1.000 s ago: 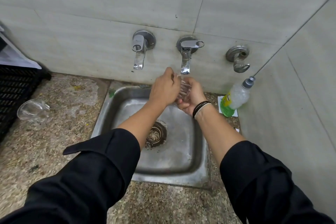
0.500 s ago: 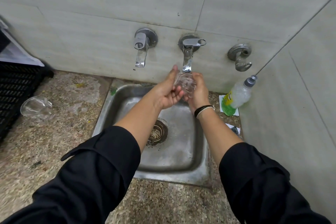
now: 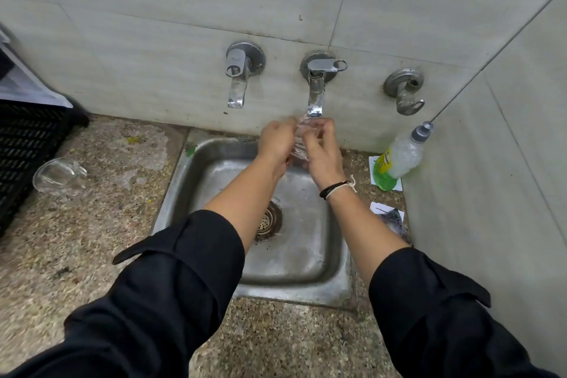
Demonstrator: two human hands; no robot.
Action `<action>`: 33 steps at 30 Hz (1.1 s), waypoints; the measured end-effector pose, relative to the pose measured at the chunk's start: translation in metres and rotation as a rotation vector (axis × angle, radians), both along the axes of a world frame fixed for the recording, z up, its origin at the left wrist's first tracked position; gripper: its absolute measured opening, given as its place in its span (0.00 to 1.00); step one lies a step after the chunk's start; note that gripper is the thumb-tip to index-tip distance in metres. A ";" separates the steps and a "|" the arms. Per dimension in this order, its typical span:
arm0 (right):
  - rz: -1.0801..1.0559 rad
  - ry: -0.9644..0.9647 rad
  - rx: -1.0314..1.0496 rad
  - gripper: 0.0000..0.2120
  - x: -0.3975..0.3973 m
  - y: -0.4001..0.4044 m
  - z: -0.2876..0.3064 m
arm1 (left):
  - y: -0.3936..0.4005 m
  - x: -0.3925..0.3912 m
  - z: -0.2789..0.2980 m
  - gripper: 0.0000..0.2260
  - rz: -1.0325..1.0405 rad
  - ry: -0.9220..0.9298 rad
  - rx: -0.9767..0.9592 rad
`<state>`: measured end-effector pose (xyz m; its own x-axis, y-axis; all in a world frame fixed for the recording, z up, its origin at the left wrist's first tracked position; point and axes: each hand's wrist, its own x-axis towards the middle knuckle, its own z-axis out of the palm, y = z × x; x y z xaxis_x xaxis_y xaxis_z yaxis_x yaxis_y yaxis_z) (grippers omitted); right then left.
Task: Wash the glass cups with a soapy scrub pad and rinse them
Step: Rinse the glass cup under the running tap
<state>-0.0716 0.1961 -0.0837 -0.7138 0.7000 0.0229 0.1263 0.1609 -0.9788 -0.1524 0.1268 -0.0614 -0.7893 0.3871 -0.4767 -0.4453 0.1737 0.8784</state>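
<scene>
Your left hand (image 3: 276, 141) and right hand (image 3: 322, 150) meet just under the spout of the middle tap (image 3: 316, 95), over the back of the steel sink (image 3: 294, 282). Between them you hold a ribbed glass cup (image 3: 300, 139); the fingers of both hands curl round its sides, the left from the left, the right from the right, and the cup sits directly below the spout. It is blurred, so you cannot tell whether it stands upright or tilts, nor whether water runs. A second glass cup (image 3: 58, 176) lies on its side on the speckled counter (image 3: 92, 224) well to the left of the sink, near a black crate (image 3: 24, 147). A soap bottle (image 3: 399, 159) leans against the wall at the sink's right.
</scene>
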 end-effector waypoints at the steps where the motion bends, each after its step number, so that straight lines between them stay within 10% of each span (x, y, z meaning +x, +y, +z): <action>1: 0.076 -0.006 0.075 0.10 0.003 -0.001 -0.001 | 0.001 -0.003 0.000 0.10 0.048 -0.139 0.061; 5: 0.201 -0.047 0.178 0.24 0.004 -0.001 -0.003 | 0.003 0.000 0.003 0.13 0.165 -0.420 0.318; 13: 0.245 -0.242 0.312 0.42 0.002 0.006 0.012 | -0.003 0.003 -0.012 0.23 0.216 -0.238 0.219; 17: 0.422 -0.351 0.306 0.26 -0.003 0.010 0.027 | -0.010 0.001 -0.017 0.14 0.147 -0.150 0.188; 21: 0.510 -0.344 -0.117 0.23 -0.005 0.016 0.028 | -0.017 0.001 -0.016 0.08 0.062 -0.160 0.162; 27: 0.375 -0.561 0.596 0.16 -0.017 0.016 0.037 | -0.028 0.002 -0.021 0.09 -0.030 -0.211 0.348; 33: 0.248 -0.587 0.358 0.18 -0.035 0.015 0.040 | -0.031 0.000 -0.018 0.10 -0.018 -0.200 0.346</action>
<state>-0.1069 0.2116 -0.0433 -0.8157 0.5370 -0.2149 0.5321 0.5509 -0.6430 -0.1525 0.0953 -0.0792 -0.6858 0.5646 -0.4592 -0.6132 -0.1083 0.7825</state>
